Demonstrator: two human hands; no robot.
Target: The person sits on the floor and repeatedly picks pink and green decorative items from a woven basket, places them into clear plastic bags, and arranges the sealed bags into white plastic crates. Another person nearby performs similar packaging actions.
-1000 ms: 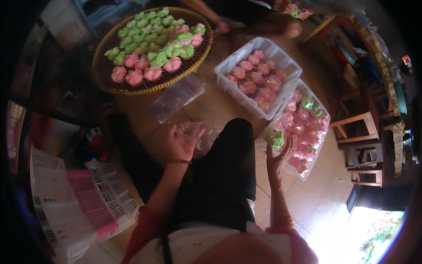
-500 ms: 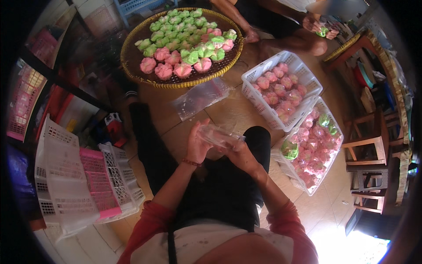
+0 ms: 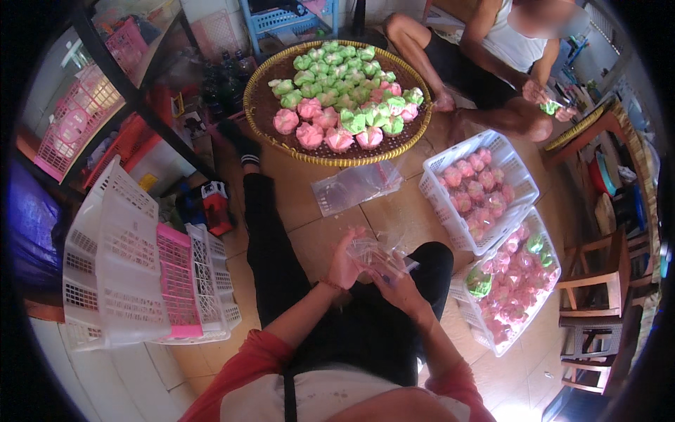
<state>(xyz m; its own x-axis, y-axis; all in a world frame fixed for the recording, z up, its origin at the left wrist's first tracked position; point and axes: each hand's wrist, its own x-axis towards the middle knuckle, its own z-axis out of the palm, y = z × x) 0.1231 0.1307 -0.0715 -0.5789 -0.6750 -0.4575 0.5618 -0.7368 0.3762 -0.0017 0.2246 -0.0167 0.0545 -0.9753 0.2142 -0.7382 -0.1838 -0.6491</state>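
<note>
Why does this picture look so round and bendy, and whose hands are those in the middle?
The camera sits on a person's head and looks down, and its wide lens bends everything near the rim. The two hands in the middle are that person's own: the left hand and right hand together have a grip on a thin clear plastic bag. The person sits on a tiled floor. Ahead lies a round woven tray of pink and green cakes. To the right stand two white baskets of pink cakes. More clear bags lie on the floor, and empty baskets are stacked on the left. Another person sits across the tray.
</note>
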